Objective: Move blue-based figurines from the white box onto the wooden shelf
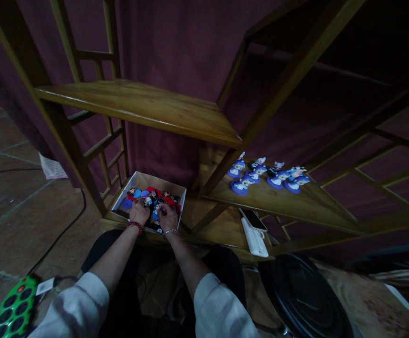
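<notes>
A white open box (159,177) stands on the low wooden shelf, filled with small red, blue, black and purple figurines (151,193). Inside it, at the front left, is my left hand (140,212), a red bead bracelet on the wrist. Its fingers curl down among the pieces beside a blue and white figurine. My right hand (168,217), with a silver bracelet, reaches into the box's right part. Its fingertips touch a blue figurine (156,212). Whether either hand grips a piece is too small and dark to tell.
Several purple-based figurines (240,185) stand on the wooden shelf (260,199) to the right. Below them lie a phone (252,219) and a white object (255,239). An upper shelf (137,105) overhangs the box. A black round stool (306,295) is at lower right, a green power strip (16,307) at lower left.
</notes>
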The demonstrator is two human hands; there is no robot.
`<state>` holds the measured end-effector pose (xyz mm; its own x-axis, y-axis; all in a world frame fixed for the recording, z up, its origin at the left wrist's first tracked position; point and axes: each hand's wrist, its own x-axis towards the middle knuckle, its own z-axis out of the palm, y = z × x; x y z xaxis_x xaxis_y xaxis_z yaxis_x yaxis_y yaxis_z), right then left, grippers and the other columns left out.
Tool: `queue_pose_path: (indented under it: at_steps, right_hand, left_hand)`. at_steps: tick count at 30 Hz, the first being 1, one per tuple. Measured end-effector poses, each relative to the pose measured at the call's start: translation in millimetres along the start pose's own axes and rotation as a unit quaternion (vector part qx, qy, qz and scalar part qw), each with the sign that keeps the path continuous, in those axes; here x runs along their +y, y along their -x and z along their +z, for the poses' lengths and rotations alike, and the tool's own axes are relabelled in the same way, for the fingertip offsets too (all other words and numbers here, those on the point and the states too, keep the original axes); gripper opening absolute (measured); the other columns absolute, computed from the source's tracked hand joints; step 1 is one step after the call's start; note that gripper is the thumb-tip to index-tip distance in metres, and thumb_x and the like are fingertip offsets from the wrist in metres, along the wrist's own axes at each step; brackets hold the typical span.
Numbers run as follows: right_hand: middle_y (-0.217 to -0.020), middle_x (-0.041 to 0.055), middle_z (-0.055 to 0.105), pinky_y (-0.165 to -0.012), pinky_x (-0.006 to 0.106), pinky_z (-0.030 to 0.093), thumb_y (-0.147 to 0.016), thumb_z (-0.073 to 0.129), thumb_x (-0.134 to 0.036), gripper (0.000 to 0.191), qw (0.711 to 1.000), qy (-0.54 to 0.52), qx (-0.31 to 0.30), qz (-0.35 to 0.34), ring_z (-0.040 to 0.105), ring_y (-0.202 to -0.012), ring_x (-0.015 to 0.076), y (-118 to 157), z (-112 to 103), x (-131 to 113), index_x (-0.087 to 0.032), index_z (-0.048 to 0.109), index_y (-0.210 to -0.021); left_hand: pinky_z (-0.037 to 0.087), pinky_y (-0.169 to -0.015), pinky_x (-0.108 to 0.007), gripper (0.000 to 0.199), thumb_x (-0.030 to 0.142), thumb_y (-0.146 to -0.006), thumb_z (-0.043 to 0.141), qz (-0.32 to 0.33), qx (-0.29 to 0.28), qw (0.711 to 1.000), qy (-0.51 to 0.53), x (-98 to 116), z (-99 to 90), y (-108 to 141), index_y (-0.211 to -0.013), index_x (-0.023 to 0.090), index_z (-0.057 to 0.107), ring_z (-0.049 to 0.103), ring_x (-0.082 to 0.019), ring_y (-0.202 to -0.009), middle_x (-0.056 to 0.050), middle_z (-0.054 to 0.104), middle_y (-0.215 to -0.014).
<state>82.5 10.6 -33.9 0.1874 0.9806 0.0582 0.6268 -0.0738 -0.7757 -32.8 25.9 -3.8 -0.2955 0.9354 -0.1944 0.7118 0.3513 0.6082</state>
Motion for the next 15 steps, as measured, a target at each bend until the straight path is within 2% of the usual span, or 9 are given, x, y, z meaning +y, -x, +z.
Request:
queue_pose_path:
  at_steps: [4,7,13,15]
  right_hand:
    - [-0.097,0.0031,0.057,-0.089,0.027,0.036,-0.074,0.049,-0.018,0.026,0.994,0.067,0.009,-0.083,0.05,-0.092,0.0152,-2,-3,-8,-0.025,0.063,-0.095]
    - [-0.1,0.0034,0.059,-0.094,0.031,0.03,-0.076,0.047,-0.017,0.03,0.986,0.109,-0.02,-0.123,0.045,-0.1,0.0181,-7,-3,-13,-0.024,0.06,-0.101]
    - [-0.098,0.0047,0.063,-0.091,0.031,0.03,-0.076,0.045,-0.017,0.035,0.967,0.159,-0.098,-0.173,0.045,-0.1,0.0202,-18,3,-18,-0.022,0.057,-0.109]
    - [-0.094,0.0052,0.064,-0.089,0.03,0.032,-0.075,0.046,-0.016,0.037,0.962,0.172,-0.112,-0.179,0.047,-0.097,0.0202,-20,6,-19,-0.021,0.056,-0.11]
  left_hand:
    - [0.04,-0.083,-0.03,0.041,0.015,-0.073,0.042,-0.018,0.001,1.0,0.02,-1,1.1,-4,-0.113,0.017,0.05,0.052,-0.024,-0.102,-0.014,0.049,-0.114]
    - [0.041,-0.08,-0.028,0.041,0.013,-0.072,0.043,-0.03,-0.004,0.999,0.036,-3,2.9,-8,-0.111,0.017,0.052,0.053,-0.022,-0.1,-0.013,0.054,-0.107]
    - [0.043,-0.069,-0.023,0.035,0.012,-0.072,0.043,-0.042,0.004,0.996,0.081,-10,10.4,-18,-0.104,0.019,0.055,0.058,-0.017,-0.088,-0.007,0.061,-0.091]
    - [0.043,-0.067,-0.023,0.034,0.01,-0.073,0.041,-0.026,-0.006,0.996,0.083,-13,13.0,-20,-0.103,0.019,0.055,0.059,-0.016,-0.082,-0.006,0.062,-0.086]
